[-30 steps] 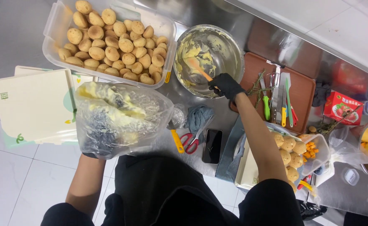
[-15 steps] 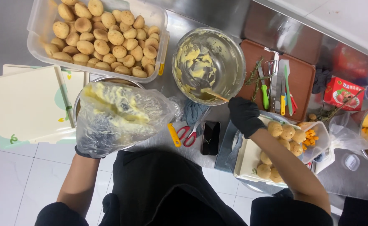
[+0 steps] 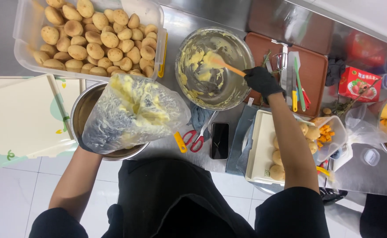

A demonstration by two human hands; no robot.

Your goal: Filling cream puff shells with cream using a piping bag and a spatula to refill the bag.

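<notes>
The right hand (image 3: pixel 262 81), fingers closed round an orange spatula (image 3: pixel 223 66), scrapes yellow cream in the steel mixing bowl (image 3: pixel 242 53) mid-worktop, while the left hand (image 3: pixel 84 145), mostly hidden, grips a cream-filled clear bag (image 3: pixel 134 112) over a metal pot (image 3: pixel 83 110) at the near edge.

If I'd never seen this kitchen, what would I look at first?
Probably the big clear plastic bag smeared with yellow cream, which the left hand holds up over a metal pot in the middle left. Next, the clear tub heaped with small round golden buns at the top left. Then the right hand in a black glove, holding an orange spatula in the creamy metal bowl.
</notes>
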